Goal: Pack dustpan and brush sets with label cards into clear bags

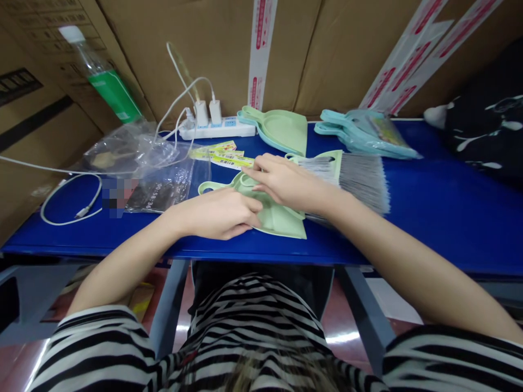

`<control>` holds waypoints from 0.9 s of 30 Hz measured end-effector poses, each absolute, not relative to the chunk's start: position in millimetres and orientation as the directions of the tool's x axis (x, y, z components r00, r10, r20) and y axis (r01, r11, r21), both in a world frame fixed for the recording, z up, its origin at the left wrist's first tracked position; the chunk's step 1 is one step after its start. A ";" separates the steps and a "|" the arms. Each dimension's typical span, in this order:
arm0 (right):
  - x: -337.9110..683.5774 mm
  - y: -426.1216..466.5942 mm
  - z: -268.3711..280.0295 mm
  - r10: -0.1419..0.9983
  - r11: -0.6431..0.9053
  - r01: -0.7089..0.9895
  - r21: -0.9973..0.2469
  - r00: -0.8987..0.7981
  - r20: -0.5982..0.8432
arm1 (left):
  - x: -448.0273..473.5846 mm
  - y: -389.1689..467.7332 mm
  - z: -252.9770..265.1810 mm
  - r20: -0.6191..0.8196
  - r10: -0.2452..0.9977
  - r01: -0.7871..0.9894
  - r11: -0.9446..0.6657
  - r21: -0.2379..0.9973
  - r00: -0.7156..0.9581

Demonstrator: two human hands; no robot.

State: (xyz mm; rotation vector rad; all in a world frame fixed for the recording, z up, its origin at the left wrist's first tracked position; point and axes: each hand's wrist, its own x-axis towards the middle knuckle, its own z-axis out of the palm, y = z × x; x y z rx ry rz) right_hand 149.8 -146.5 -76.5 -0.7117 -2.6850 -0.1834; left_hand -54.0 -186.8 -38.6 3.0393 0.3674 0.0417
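Observation:
A light green dustpan (281,222) lies on the blue table in front of me, its looped handle to the left. My left hand (224,213) has its fingers curled against the dustpan's near side. Over the dustpan, my right hand (281,181) is bent round a light green hand brush (247,181), whose looped handle end shows by the fingertips. Most of that brush is hidden under the right hand and wrist. Just beyond the right wrist lie more brushes with grey bristles (363,177), partly covered by the forearm.
Stacked green dustpans (286,129) and bagged light blue dustpans (359,133) lie at the back. Yellow label strips (226,158) are beside a power strip (237,128) with chargers. Clear plastic bags (131,147), a white cable (44,209) and a green-labelled bottle (112,95) are left.

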 end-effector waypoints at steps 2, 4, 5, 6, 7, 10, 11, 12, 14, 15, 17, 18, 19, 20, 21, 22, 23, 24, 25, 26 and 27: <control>145.8 -148.9 -77.5 0.457 0.865 0.501 0.014 -0.800 0.389 | -53.5 -187.0 -39.0 0.037 0.230 0.226 -0.970 0.086 0.973; 142.0 -151.0 -78.2 0.456 0.867 0.498 -0.006 -0.790 0.409 | -52.8 -187.3 -39.9 0.056 0.221 0.216 -0.973 0.080 0.974; 140.6 -152.0 -78.6 0.454 0.869 0.494 -0.015 -0.786 0.418 | -52.3 -187.6 -40.5 0.062 0.219 0.214 -0.974 0.073 0.974; 139.6 -153.0 -79.1 0.451 0.872 0.490 -0.021 -0.784 0.426 | -51.6 -187.9 -41.1 0.065 0.218 0.214 -0.975 0.063 0.974; 138.9 -153.9 -79.6 0.445 0.875 0.483 -0.025 -0.784 0.433 | -50.8 -188.3 -41.7 0.065 0.218 0.215 -0.975 0.051 0.974; 137.8 -156.8 -81.6 0.418 0.890 0.455 -0.029 -0.791 0.446 | -48.1 -189.8 -43.1 0.067 0.221 0.220 -0.975 0.026 0.973; 137.5 -157.7 -82.2 0.409 0.896 0.444 -0.031 -0.794 0.449 | -47.3 -190.2 -43.5 0.073 0.219 0.218 -0.976 0.022 0.973; 137.1 -158.4 -82.8 0.401 0.901 0.433 -0.035 -0.797 0.452 | -46.6 -190.6 -43.7 0.079 0.216 0.215 -0.976 0.021 0.973; 136.1 -159.3 -83.7 0.395 0.906 0.420 -0.052 -0.795 0.461 | -45.8 -191.0 -44.1 0.093 0.209 0.208 -0.978 0.023 0.974; 135.5 -159.5 -84.0 0.394 0.908 0.415 -0.063 -0.791 0.467 | -45.7 -191.0 -44.3 0.100 0.206 0.204 -0.979 0.024 0.973; 133.8 -159.3 -84.4 0.401 0.908 0.409 -0.094 -0.780 0.481 | -45.5 -190.6 -45.0 0.117 0.198 0.196 -0.980 0.030 0.973; 132.6 -159.1 -84.5 0.407 0.907 0.404 -0.118 -0.772 0.488 | -45.4 -190.3 -45.5 0.124 0.195 0.192 -0.981 0.034 0.973; 131.3 -159.0 -84.6 0.416 0.906 0.398 -0.147 -0.763 0.494 | -45.2 -190.0 -46.2 0.127 0.193 0.190 -0.981 0.037 0.973; 129.8 -159.1 -84.5 0.426 0.903 0.391 -0.180 -0.754 0.500 | -44.9 -189.8 -47.1 0.126 0.194 0.190 -0.981 0.039 0.973; 128.3 -159.2 -84.4 0.441 0.897 0.386 -0.215 -0.744 0.503 | -44.5 -189.7 -48.0 0.121 0.199 0.195 -0.980 0.043 0.973; 126.9 -159.5 -84.2 0.456 0.890 0.382 -0.250 -0.735 0.502 | -44.2 -189.7 -48.9 0.115 0.207 0.203 -0.978 0.047 0.972; 126.0 -159.8 -83.8 0.469 0.883 0.377 -0.280 -0.730 0.497 | -44.1 -189.8 -49.5 0.109 0.214 0.209 -0.976 0.055 0.971; 125.8 -160.1 -83.3 0.476 0.879 0.369 -0.303 -0.729 0.492 | -44.4 -190.0 -49.7 0.105 0.218 0.212 -0.975 0.069 0.970; 126.5 -160.3 -82.5 0.472 0.879 0.357 -0.315 -0.736 0.485 | -45.2 -190.2 -49.1 0.104 0.222 0.213 -0.973 0.093 0.969; 128.2 -160.3 -81.5 0.459 0.886 0.341 -0.316 -0.748 0.479 | -46.9 -190.3 -47.6 0.104 0.225 0.212 -0.969 0.126 0.969; 130.9 -160.2 -80.3 0.439 0.895 0.324 -0.307 -0.763 0.475 | -49.4 -190.2 -45.0 0.102 0.230 0.211 -0.963 0.168 0.968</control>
